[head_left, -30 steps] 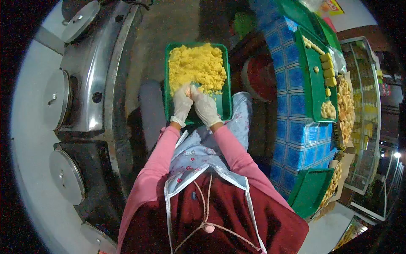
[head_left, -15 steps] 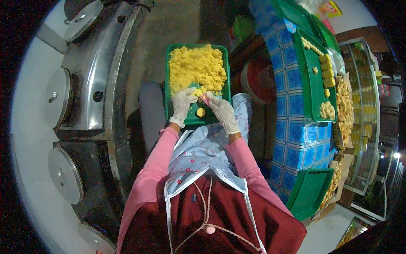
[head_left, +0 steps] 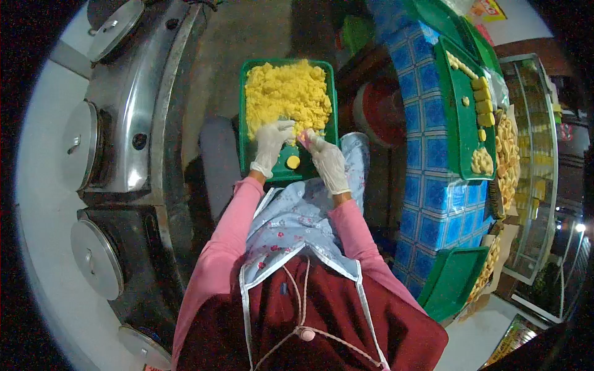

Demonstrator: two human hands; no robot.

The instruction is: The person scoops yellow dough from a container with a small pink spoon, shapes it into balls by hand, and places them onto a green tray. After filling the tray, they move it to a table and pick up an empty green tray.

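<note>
A green tray [head_left: 242, 105] rests across my lap, its far part heaped with yellow crumbly dough [head_left: 288, 93]. My left hand [head_left: 271, 145], in a thin white glove, has its fingers curled closed into the near edge of the dough; the fingertips are slightly blurred. Also gloved, my right hand [head_left: 329, 162] is closed around a small pink mould [head_left: 304, 138] with yellow dough at its opening. A round yellow dough piece [head_left: 292, 162] lies on the tray's near end, just below and between my hands.
On the right, a blue-tiled counter [head_left: 427, 148] bears a green tray [head_left: 456, 145] with yellow pieces and pale dough. Another green tray [head_left: 455, 281] lies nearer. Many shaped pieces [head_left: 507, 161] sit beyond, beside a glass cabinet [head_left: 532, 179]. At left stand metal units with round lids [head_left: 80, 145].
My left hand has moved slightly away from the mould, up towards the dough heap. My right hand still holds the pink mould in nearly the same place.
</note>
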